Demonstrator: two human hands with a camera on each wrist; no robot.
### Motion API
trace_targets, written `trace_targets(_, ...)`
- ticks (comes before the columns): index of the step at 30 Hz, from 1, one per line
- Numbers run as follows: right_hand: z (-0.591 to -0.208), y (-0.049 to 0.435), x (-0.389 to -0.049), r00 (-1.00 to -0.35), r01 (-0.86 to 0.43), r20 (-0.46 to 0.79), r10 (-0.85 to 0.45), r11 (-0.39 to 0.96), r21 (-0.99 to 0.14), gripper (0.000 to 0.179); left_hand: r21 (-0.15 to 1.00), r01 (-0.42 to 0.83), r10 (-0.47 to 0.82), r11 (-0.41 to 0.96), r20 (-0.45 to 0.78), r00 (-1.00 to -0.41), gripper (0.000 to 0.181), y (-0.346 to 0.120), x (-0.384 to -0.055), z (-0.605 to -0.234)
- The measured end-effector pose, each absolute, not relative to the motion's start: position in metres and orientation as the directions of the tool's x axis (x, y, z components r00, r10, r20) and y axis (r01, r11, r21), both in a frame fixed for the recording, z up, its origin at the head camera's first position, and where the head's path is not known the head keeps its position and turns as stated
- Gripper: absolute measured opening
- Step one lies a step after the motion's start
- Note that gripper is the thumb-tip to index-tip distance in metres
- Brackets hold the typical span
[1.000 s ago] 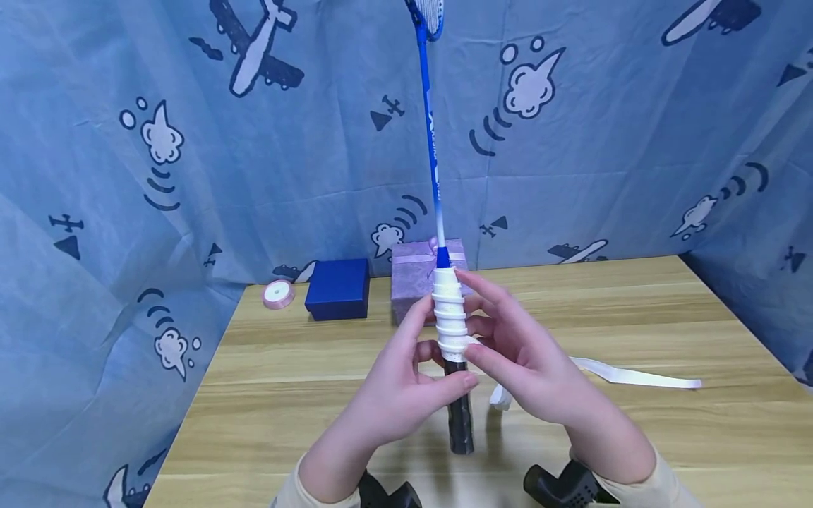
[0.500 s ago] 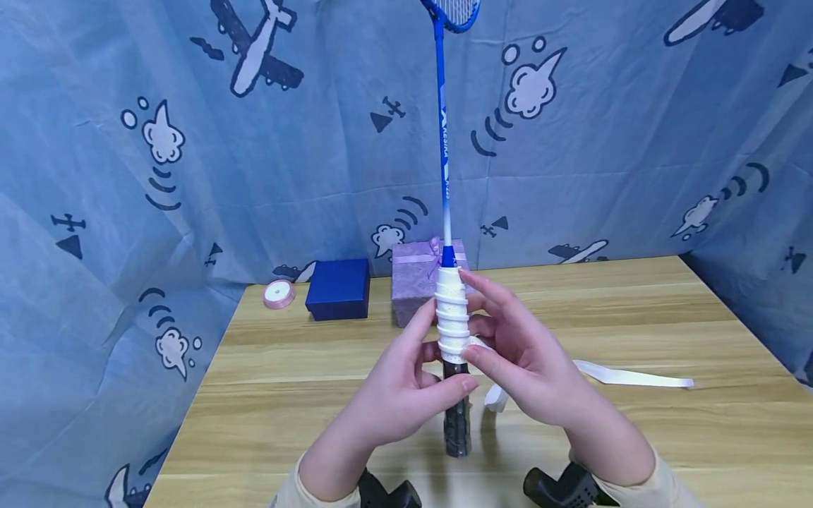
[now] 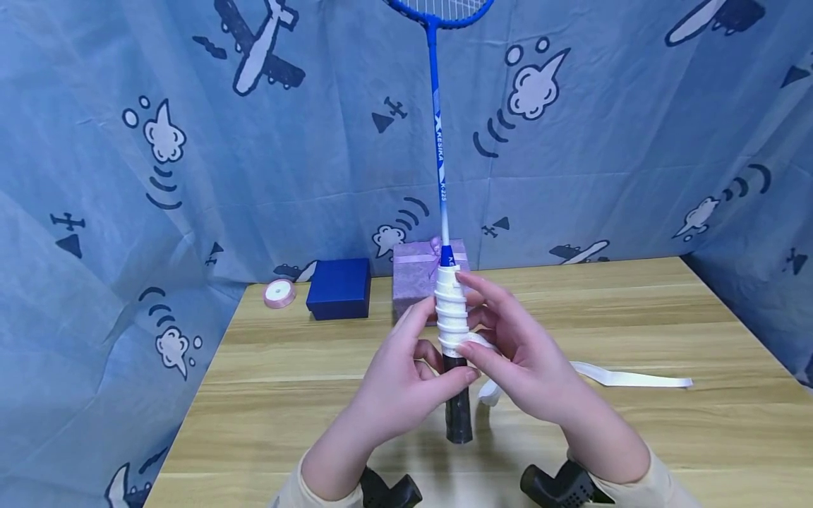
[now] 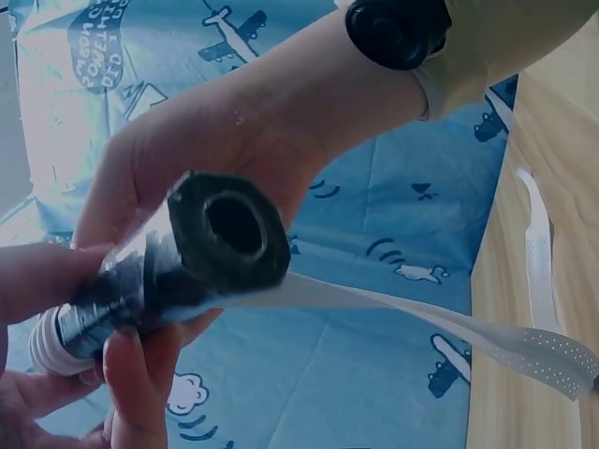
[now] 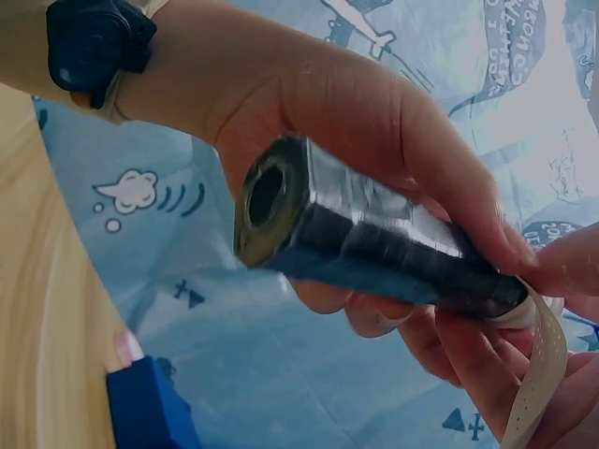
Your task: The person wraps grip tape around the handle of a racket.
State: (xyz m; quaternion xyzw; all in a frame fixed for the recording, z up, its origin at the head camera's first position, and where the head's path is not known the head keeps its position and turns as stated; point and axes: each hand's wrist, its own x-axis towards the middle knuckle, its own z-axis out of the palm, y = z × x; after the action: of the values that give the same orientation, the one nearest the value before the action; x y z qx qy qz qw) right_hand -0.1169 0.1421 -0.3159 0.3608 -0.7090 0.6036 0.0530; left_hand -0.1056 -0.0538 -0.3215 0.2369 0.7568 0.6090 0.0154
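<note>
A blue badminton racket (image 3: 437, 127) stands nearly upright, its head cut off by the top of the head view. White perforated grip tape (image 3: 452, 310) wraps the upper handle in ridged turns; the lower handle (image 3: 459, 418) is bare black. My left hand (image 3: 396, 384) holds the handle from the left, thumb across the black part just under the wrap. On the other side, my right hand (image 3: 530, 360) pinches the tape at the lowest turn, index finger up by the top of the wrap. The handle's hollow butt end (image 4: 192, 238) faces the left wrist camera. Loose tape (image 5: 545, 374) trails from the handle.
The tape's tail (image 3: 648, 380) lies on the wooden table (image 3: 254, 423) at the right. Behind the hands stand a purple gift box (image 3: 413, 275), a blue box (image 3: 338, 289) and a pink ribbon spool (image 3: 279, 293). A patterned blue curtain (image 3: 305, 155) hangs behind.
The racket has turned about its long axis, so its head now faces the camera more broadly. The tape's tail has slid slightly left. Both hands stay in nearly the same place.
</note>
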Motion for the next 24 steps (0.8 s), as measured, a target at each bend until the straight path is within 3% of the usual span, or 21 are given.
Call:
trace_targets(7, -0.316, 0.148, -0.122, -0.695, -0.539, 0.527, -0.490, -0.131, -0.832, 0.080, 0.965, 0.262, 0.471, -0.020, 0.241, -0.849, 0.080, -0.057, -0.107, -0.320)
trace_targets(15, -0.320, 0.152, -0.128, -0.617, -0.554, 0.594, -0.515, -0.251, -0.794, 0.076, 0.971, 0.219, 0.496, -0.099, 0.239, -0.835, 0.079, -0.058, -0.108, -0.322)
trace_targets(24, -0.317, 0.150, -0.124, -0.670, -0.530, 0.555, -0.494, -0.205, -0.823, 0.078, 0.971, 0.239, 0.469, -0.018, 0.220, -0.856, 0.085, -0.054, -0.105, -0.320)
